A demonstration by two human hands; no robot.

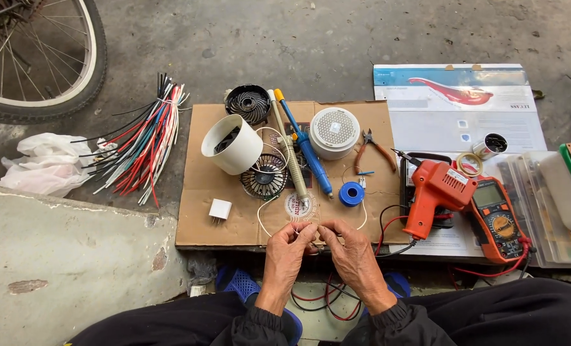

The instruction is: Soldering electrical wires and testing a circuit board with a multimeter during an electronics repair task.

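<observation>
grey concrete floor carries a flattened cardboard sheet point(202, 211) as the surface. at its near edge the left hand point(286, 252) and right hand point(354, 251) meet, fingers pinched shut on a thin white wire point(260, 218) that loops back toward a black fan grille point(264, 177). just beyond lie a blue solder spool point(351, 193), a white cylinder housing point(231, 144) and a soldering iron point(306, 146) (blue-handled). an orange glue gun point(434, 195) and multimeter point(498, 219) sit right; a wire bundle point(141, 144) lies left.

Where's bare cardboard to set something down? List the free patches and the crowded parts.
Free: the cardboard left of the white plug adapter, and the strip from it to the left hand. Crowded: the middle, around the white fan housing, soldering tools and solder spool.
</observation>
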